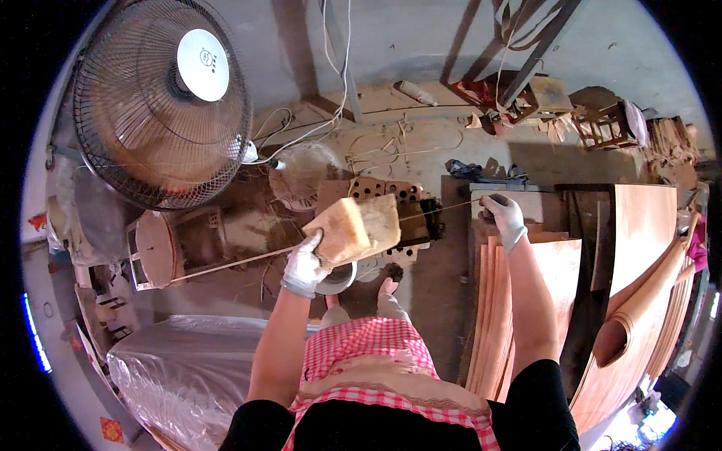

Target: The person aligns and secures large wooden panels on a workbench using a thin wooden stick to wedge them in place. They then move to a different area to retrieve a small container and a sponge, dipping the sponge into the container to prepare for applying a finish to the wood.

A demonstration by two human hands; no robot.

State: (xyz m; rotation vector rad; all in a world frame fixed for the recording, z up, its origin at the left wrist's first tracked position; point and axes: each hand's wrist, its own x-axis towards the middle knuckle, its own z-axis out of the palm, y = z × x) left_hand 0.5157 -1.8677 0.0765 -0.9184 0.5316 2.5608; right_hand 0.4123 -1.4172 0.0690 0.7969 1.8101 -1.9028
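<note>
My left hand, in a pale glove, is closed on the near left side of a yellowish-brown block that looks like foam sponge. A second squarish face sits against it on the right; whether it is a separate piece, I cannot tell. Out to the right, my gloved right hand pinches the end of a thin pale strand. That strand runs taut from the block's right side to my fingers. String or wire, I cannot make out. Where it meets the block is hidden.
A large fan stands at upper left, its cable trailing across the floor. Perforated bricks lie beyond the block. Thin wood sheets and a rolled sheet are at right. Clear plastic sheeting covers something at lower left.
</note>
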